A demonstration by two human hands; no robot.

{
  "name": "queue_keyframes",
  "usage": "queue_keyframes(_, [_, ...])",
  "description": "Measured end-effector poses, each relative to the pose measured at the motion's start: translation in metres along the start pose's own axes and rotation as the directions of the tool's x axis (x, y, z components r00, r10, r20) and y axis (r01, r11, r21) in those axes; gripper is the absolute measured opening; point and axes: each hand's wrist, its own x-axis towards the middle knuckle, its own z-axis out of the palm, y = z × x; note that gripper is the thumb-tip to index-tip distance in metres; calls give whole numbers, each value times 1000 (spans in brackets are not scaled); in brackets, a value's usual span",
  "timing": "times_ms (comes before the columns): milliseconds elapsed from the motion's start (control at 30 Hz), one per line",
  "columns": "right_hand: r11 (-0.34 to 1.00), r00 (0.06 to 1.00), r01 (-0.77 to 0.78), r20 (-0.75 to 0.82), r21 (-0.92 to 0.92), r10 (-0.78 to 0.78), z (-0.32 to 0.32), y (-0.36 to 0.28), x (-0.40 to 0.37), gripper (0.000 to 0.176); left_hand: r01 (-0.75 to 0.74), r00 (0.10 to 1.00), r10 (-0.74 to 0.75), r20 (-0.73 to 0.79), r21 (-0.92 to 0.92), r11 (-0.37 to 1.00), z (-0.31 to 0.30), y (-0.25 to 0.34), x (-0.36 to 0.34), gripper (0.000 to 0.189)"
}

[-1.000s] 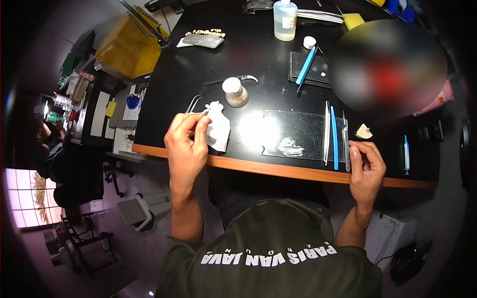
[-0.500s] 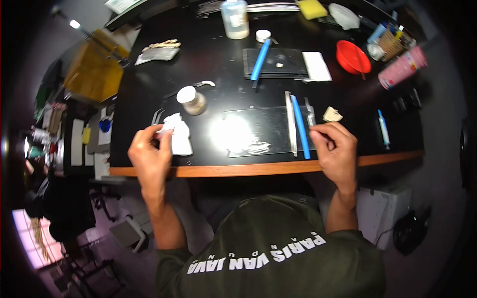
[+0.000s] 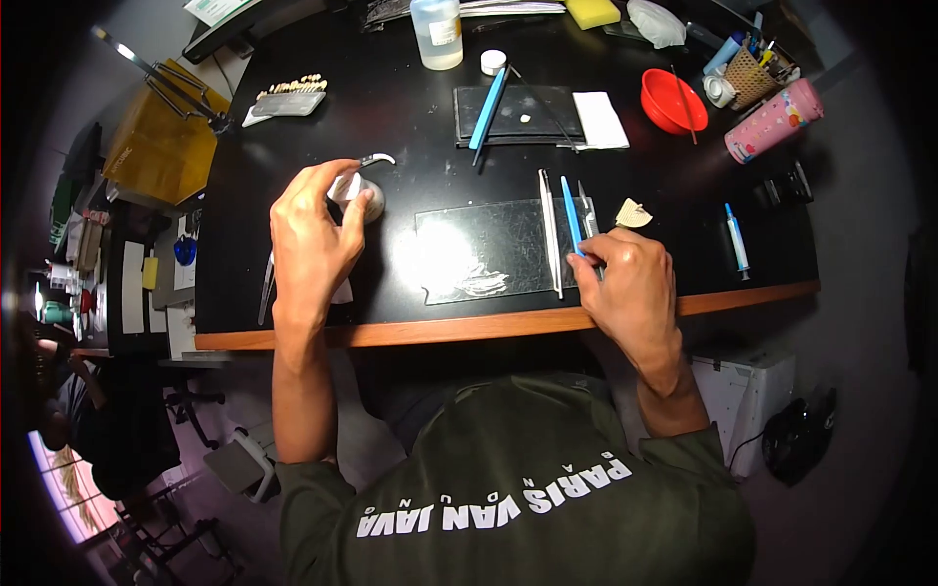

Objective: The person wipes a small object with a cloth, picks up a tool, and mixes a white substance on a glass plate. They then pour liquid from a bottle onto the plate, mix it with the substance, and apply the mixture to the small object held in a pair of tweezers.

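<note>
My left hand (image 3: 318,230) reaches around the top of a small jar (image 3: 373,201) with a white lid, thumb and fingers on opposite sides. Below that hand, a corner of white tissue (image 3: 343,291) shows, and metal tweezers (image 3: 266,290) lie beside the wrist. My right hand (image 3: 633,281) pinches the near end of a blue stick-like tool (image 3: 570,207), whose tip is hidden by the fingers. The tool lies over a clear glass slab (image 3: 518,227). Alongside it are a silver strip-like tool (image 3: 549,234) and a slim metal instrument (image 3: 586,207). A cream-coloured scrap (image 3: 633,213) sits just beyond my right hand.
A red bowl (image 3: 668,109) with a thin stick and a pink bottle (image 3: 775,121) stand at the back right. A syringe (image 3: 736,242) lies rightward. Behind the slab are a black case (image 3: 532,129) and a clear bottle (image 3: 437,39). Tooth-shaped samples (image 3: 285,102) lie back left.
My left hand has moved up from the tissue to the jar and closed around its top. My right hand has come inward and down onto the blue tool. The view has shifted slightly.
</note>
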Motion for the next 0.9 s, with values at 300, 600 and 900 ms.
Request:
queue_keyframes(300, [997, 996, 69, -52, 32, -67, 6, -1, 8, 14, 77, 996, -83, -33, -159, 984, -1, 26, -30, 27])
queue_keyframes(600, [626, 997, -81, 75, 775, 36, -1, -3, -13, 25, 310, 945, -327, 30, -410, 858, 1, 28, -38, 24])
queue_keyframes(900, [347, 981, 25, 44, 937, -189, 3, 3, -13, 27, 79, 941, -249, -231, -564, 822, 22, 28, -81, 71])
